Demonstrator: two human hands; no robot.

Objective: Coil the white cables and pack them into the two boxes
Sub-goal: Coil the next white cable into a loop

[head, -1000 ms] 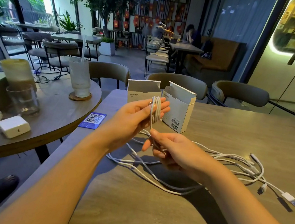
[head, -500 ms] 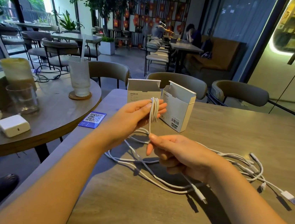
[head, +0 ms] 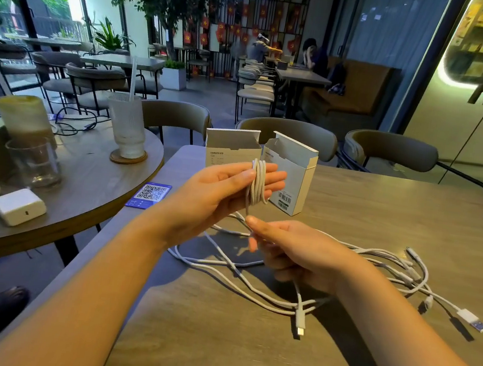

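Both bare forearms reach forward from the lower edge of the view and converge toward the middle, held above the desk. The left hand is raised higher, palm turned toward the camera, its fingers straight and held together pointing right, with the cable looped around them and the thumb laid along the front of the loops. The right hand sits lower and just to the right, back of the hand facing up and to the right, wrist bent slightly. Its fingers curl inward in a pinching grip on the cable strand, thumb tip pointing toward the left hand.
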